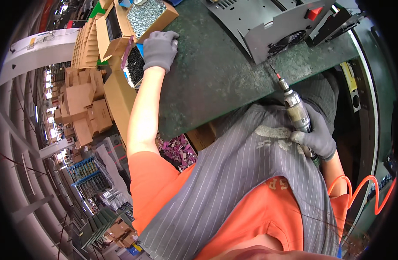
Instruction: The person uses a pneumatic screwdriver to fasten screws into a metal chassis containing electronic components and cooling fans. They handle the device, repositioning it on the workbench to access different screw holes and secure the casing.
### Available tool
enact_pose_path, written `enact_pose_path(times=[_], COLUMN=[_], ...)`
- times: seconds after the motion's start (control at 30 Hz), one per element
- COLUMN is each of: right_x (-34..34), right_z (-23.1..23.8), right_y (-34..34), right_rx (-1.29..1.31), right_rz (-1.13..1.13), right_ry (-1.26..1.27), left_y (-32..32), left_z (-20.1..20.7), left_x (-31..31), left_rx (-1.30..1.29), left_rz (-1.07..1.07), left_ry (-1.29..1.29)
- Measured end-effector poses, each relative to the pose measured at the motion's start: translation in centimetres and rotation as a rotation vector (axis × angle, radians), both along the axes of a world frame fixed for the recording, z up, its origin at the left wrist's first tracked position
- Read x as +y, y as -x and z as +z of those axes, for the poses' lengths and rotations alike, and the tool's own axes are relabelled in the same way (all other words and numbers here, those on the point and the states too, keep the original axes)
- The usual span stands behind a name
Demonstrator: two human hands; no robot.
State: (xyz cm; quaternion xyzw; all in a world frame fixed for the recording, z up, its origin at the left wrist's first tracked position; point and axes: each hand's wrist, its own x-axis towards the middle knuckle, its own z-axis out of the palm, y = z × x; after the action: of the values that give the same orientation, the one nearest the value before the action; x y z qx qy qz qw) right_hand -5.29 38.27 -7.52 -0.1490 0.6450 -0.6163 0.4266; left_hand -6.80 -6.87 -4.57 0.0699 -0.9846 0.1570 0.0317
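Note:
My left hand (159, 52), in a grey glove, rests at the table's far left with its fingers curled in. It is beside a box of black screws (135, 66) and just below a cardboard box of silver screws (146, 17). Whatever its fingers may hold is hidden. My right hand (319, 138), also gloved, is wrapped round a metal air screwdriver (296, 110) above my lap. The driver's thin bit points up and away, toward a grey sheet-metal housing (268, 37) on the table. A black fan (290, 41) and a red switch (313, 14) sit on that housing.
The dark green worktable (199, 82) ends in front of my striped apron (233, 160). An orange coiled air hose (372, 180) hangs at the right. Below the table's left side is a container of pink-purple parts (179, 151). Stacked cardboard boxes (84, 99) stand at the left.

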Motion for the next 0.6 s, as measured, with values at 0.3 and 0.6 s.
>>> enact_pose_path(times=[0.3,0.6], right_x=[-0.2,-1.6], right_z=[2.6,3.6], right_y=[1.3,0.9], right_rx=[-0.062,0.045], right_rz=[0.134,0.271], right_ry=[0.036,0.151], left_y=[-3.3,-4.8], left_z=[1.1,3.3], left_x=[9.5,14.7], left_rx=[0.175,0.245], left_rz=[0.053,-0.517], left_ry=[-1.388,-0.528])
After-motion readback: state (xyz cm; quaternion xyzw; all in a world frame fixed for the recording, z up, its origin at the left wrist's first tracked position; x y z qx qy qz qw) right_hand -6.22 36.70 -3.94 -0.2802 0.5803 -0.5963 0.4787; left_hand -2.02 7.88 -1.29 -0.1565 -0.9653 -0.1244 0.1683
